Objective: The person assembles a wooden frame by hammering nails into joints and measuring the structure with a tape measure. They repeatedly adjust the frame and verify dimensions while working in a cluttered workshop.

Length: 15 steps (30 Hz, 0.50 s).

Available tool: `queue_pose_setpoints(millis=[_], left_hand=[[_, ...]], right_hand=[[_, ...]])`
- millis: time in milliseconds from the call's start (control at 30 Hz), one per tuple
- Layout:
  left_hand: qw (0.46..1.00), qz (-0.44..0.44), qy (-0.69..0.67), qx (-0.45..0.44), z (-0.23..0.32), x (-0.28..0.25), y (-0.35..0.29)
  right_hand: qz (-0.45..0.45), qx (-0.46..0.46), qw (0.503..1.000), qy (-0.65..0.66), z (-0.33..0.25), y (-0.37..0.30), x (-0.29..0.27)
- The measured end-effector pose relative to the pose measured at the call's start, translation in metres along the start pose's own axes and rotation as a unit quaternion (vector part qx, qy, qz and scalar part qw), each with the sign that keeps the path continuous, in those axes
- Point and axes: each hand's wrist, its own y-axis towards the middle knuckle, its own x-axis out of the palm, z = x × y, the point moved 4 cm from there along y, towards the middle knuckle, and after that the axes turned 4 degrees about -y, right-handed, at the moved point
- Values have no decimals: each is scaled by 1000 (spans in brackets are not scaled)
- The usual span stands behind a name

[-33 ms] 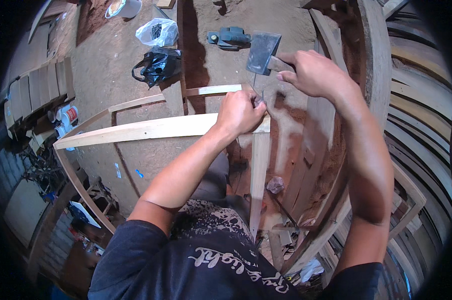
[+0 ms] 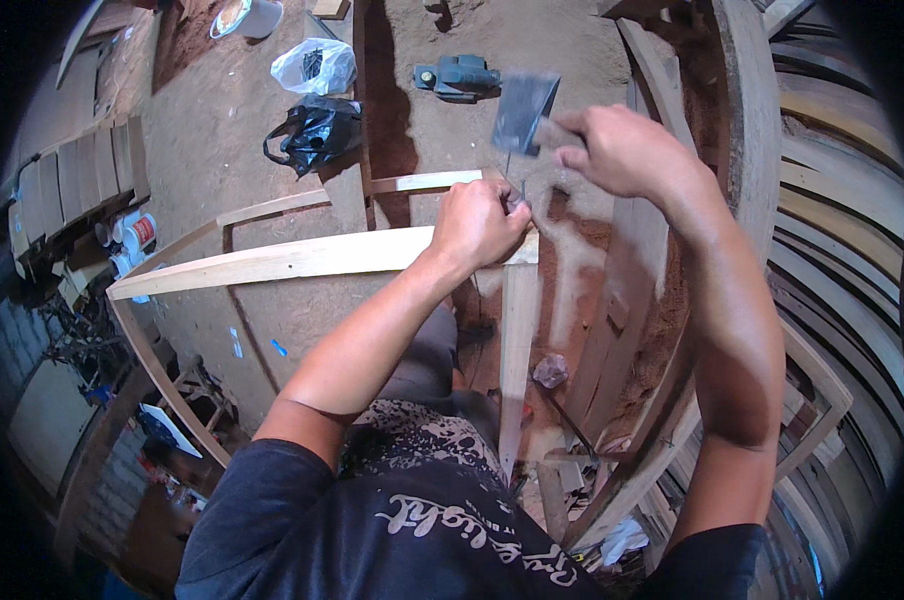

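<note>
My right hand point(image 2: 627, 150) is wrapped round the short wooden handle of a hatchet point(image 2: 520, 115), whose dark, wide head is smeared by motion. Below and left of it, my left hand point(image 2: 474, 225) is closed in a pinch at the corner of a pale wooden frame point(image 2: 322, 256). A thin nail point(image 2: 508, 165) stands up from those fingers, just under the hatchet head; whether they touch I cannot tell. The fingers hide the nail's lower end. From that corner a pale wooden bar point(image 2: 518, 350) runs back toward my body.
Beyond the frame on the dirt floor lie a dark green power tool point(image 2: 458, 78), a black plastic bag point(image 2: 314, 135) and a clear bag of nails point(image 2: 314, 66). A white bucket point(image 2: 247, 18) stands farther off. Stacked boards point(image 2: 847, 190) line the right side.
The hatchet head has dropped slightly toward the nail and turned blurry, and my right hand has lowered a little with it. My left hand stays at the frame's corner.
</note>
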Motion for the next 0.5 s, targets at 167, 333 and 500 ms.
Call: queue_pose_setpoints(millis=[167, 333, 500], left_hand=[[999, 28, 7, 22, 3, 2, -8], [956, 203, 22, 210, 5, -1, -28], [959, 197, -88, 183, -13, 41, -129]], right_hand=[[-90, 86, 986, 110, 9, -33, 17], [34, 212, 902, 374, 34, -111, 116], [7, 262, 727, 635, 7, -207, 249]])
